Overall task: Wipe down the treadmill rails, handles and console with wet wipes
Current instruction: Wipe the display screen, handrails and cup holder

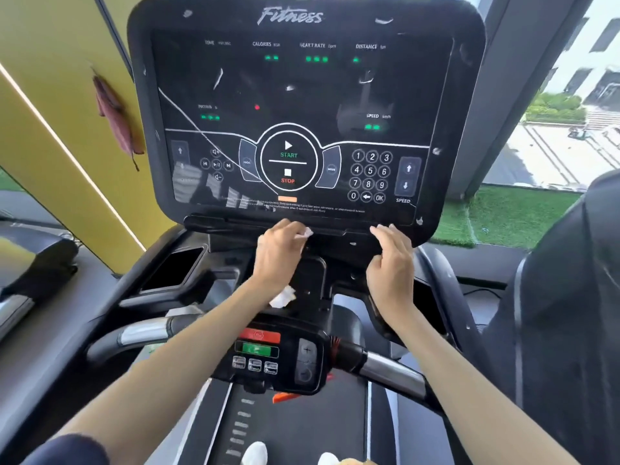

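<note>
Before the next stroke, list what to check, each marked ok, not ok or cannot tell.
1. Wipe held: ok. The left hand grips the wet wipe at the lower ledge of the console.
2. Other hand free: ok. The right hand rests its fingertips on that ledge and holds nothing.
3. Screen clean: not ok. White streaks and specks mark the console.
4. Hands clear of the START pad: ok. Both sit below it.
5. Wipe wet enough: cannot tell.
6. Motion of the belt: cannot tell.
</note>
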`<control>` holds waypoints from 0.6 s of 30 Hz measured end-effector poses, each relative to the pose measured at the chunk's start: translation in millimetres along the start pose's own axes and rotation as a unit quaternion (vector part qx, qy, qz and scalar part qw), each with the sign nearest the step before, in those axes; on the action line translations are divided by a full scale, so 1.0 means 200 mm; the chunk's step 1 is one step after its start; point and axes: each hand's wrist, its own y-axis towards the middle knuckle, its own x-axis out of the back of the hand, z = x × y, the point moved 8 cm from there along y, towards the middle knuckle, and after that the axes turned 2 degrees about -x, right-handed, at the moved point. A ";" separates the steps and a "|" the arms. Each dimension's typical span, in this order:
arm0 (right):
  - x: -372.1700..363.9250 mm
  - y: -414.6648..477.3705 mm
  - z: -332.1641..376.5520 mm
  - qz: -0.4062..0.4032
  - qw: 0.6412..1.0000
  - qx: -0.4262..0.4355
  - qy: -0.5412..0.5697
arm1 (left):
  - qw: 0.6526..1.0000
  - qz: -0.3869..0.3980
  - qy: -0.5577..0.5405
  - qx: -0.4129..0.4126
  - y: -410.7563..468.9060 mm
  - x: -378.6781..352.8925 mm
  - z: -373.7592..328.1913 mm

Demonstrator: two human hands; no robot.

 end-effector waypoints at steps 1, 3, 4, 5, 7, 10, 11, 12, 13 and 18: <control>0.00 0.00 -0.01 0.001 1.000 -0.002 0.012 | 1.000 -0.017 0.003 0.025 0.00 0.05 0.05; 0.00 0.00 -0.02 0.011 0.999 -0.004 0.031 | 0.996 -0.039 0.002 0.076 -0.01 0.07 0.09; 0.01 0.01 -0.03 0.017 0.999 -0.009 0.036 | 0.995 -0.041 0.005 0.089 0.00 0.05 0.05; 0.02 0.02 -0.04 0.022 0.999 -0.017 0.038 | 0.996 -0.034 0.002 0.084 0.00 0.00 -0.02; 0.04 0.06 -0.05 0.033 0.998 -0.024 0.042 | 0.999 0.002 -0.016 0.042 -0.01 -0.13 -0.20; 0.06 0.09 -0.07 0.057 0.996 -0.020 0.060 | 0.999 0.026 -0.028 -0.012 -0.03 -0.24 -0.34; 0.06 0.09 -0.08 0.065 0.995 -0.022 0.070 | 0.999 0.031 -0.031 -0.008 -0.03 -0.23 -0.32; 0.06 0.10 -0.08 0.074 0.993 -0.029 0.082 | 0.999 0.028 -0.028 0.006 -0.03 -0.20 -0.27; 0.06 0.10 -0.09 0.082 0.991 -0.041 0.095 | 0.999 0.015 -0.023 0.033 -0.03 -0.16 -0.20; 0.08 0.11 -0.11 0.109 0.971 -0.108 0.185 | 0.993 -0.029 -0.034 0.112 -0.04 -0.12 -0.12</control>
